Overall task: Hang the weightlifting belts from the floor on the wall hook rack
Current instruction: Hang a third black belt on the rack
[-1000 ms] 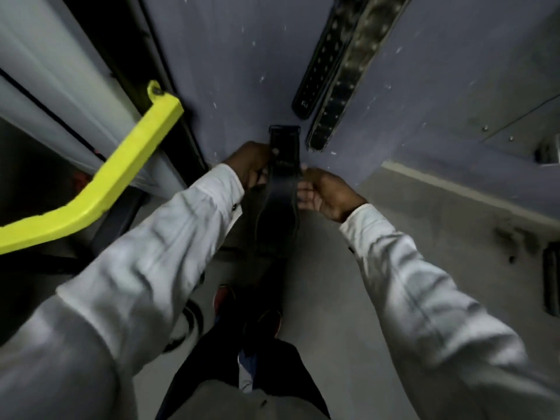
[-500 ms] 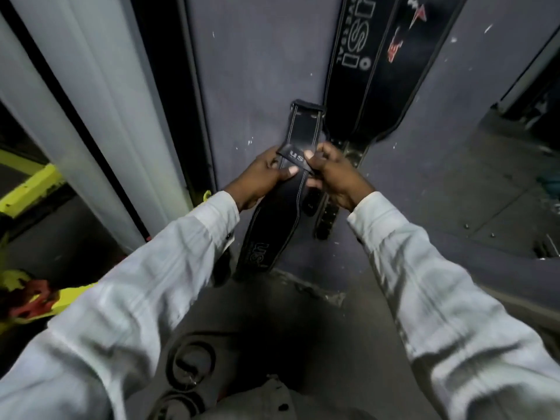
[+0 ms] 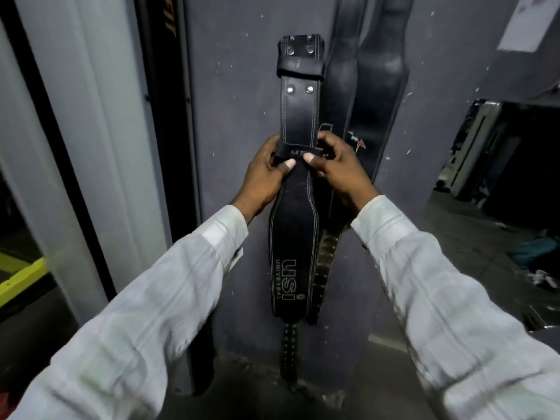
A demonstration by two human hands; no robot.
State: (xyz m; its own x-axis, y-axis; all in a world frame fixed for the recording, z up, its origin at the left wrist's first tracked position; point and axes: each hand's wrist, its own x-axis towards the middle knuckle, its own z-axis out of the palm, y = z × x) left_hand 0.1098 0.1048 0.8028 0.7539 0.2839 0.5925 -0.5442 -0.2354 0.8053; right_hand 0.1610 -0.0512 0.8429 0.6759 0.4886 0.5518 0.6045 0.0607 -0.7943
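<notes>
A black leather weightlifting belt (image 3: 298, 116) with white stitching and "USI UNIVERSAL" lettering is held upright against the grey wall (image 3: 233, 86). My left hand (image 3: 266, 174) grips its left edge at the narrow strap, thumb on the front. On the opposite edge my right hand (image 3: 339, 168) grips at the same height. The belt's riveted top end reaches up the wall; its wide part hangs down between my sleeves. Two other black belts (image 3: 372, 86) hang on the wall just right of it. No hook is visible.
A white pillar (image 3: 91, 147) and a dark door gap stand to the left. A yellow bar (image 3: 21, 280) shows low at the far left. Dark gym equipment (image 3: 491, 153) and clutter sit on the floor at the right.
Both hands have raised the belt from near the floor up along the wall. The view has tilted up from the floor to the wall with the hanging belts.
</notes>
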